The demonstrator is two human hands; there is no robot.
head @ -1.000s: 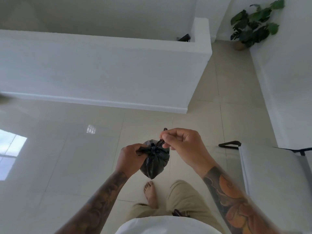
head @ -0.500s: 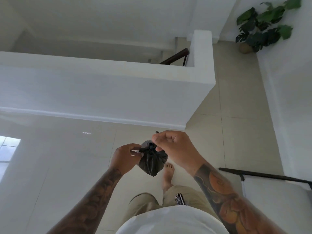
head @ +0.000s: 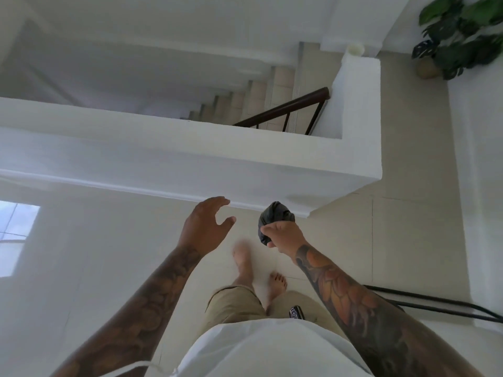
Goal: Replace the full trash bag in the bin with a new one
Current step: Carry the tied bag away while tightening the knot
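The right hand (head: 283,234) is closed around a small black trash bag (head: 275,216), fingers curled over its lower part so the crumpled bulk bulges out beyond the knuckles. It hangs in the air in front of the person's waist, above the pale tiled floor (head: 408,240) and not far from the corner of the low white wall (head: 359,159) that guards the stairwell. The left hand (head: 204,227) holds nothing; its fingers are spread and loosely bent, well clear of the bag.

From where I stand the bag looks light: one hand carries it with no sag in the wrist, and the bundle is small enough to be half swallowed by the palm. It is thin film, soft and slack, so it will take whatever shape the fingers press into it and will not push back. I would guess it is a little slick too, the sort of plastic that creeps out of a loose grip. Whether it is tied at the top I cannot tell, since the hand hides that part. The best hold is probably where the film gathers into a neck, pinched firmly, not a loose cup round the belly; squeezing the belly hard risks splitting it or forcing out what is inside.

Further out, bare feet (head: 276,284) are on the tiles, a dark handrail (head: 285,107) runs down the stairs, and a leafy potted plant (head: 460,34) stands in the far corner. No bin is in sight.
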